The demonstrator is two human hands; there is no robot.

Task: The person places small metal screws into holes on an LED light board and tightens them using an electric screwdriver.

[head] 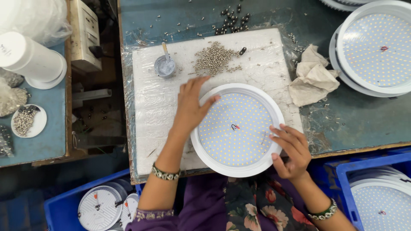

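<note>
A round white lamp housing (238, 129) with a board of small yellow dots lies face up on a white foam pad (147, 107) wrapped in plastic film. My left hand (191, 105) rests on the lamp's upper left rim, thumb on the dotted board. My right hand (290, 149) touches the lamp's right rim with its fingers spread. A heap of small metal screws (214, 57) lies on the pad behind the lamp. A small grey cup (164, 66) with a stick in it stands to the left of the screws.
A crumpled cloth (311, 77) lies right of the pad. Stacked lamps (376, 49) sit at the far right. Blue crates hold more lamps at lower left (102, 207) and lower right (381, 201). A white cylinder (30, 57) and a dish of screws (26, 120) stand on the left table.
</note>
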